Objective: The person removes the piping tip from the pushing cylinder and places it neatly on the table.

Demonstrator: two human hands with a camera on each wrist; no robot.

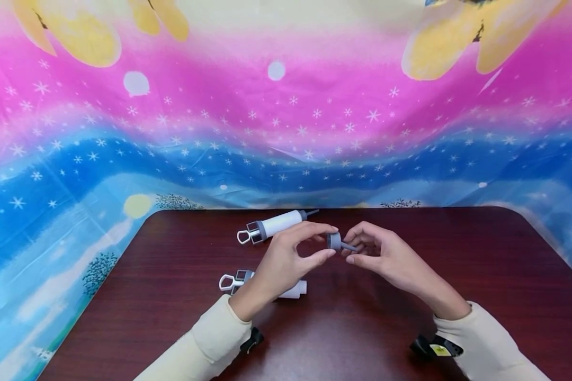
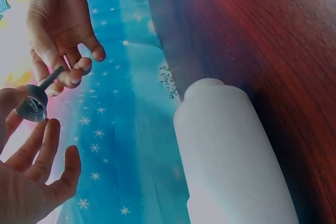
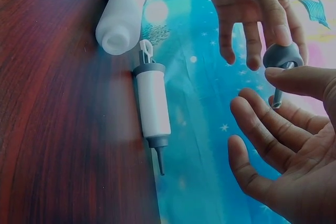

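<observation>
Between its thumb and index finger, my left hand [image 1: 286, 254] pinches a grey nozzle cap [image 1: 334, 241] with a thin spout, raised over the table. Its hollow underside shows in the left wrist view. My right hand [image 1: 386, 254] is around the spout end, thumb on one side and fingers on the other, with a gap between thumb and index finger. Beneath my left forearm lies a white syringe-like tube [image 1: 293, 290] with a bare neck, partly hidden by the wrist. Farther back lies a matching tube [image 3: 152, 103] with its grey nozzle on.
Both tubes lie on a dark red-brown wooden table [image 1: 362, 328], their loop handles toward the left. A pink and blue snowflake cloth [image 1: 276, 127] hangs behind the table's far edge. Black straps [image 1: 436, 346] sit at both wrists.
</observation>
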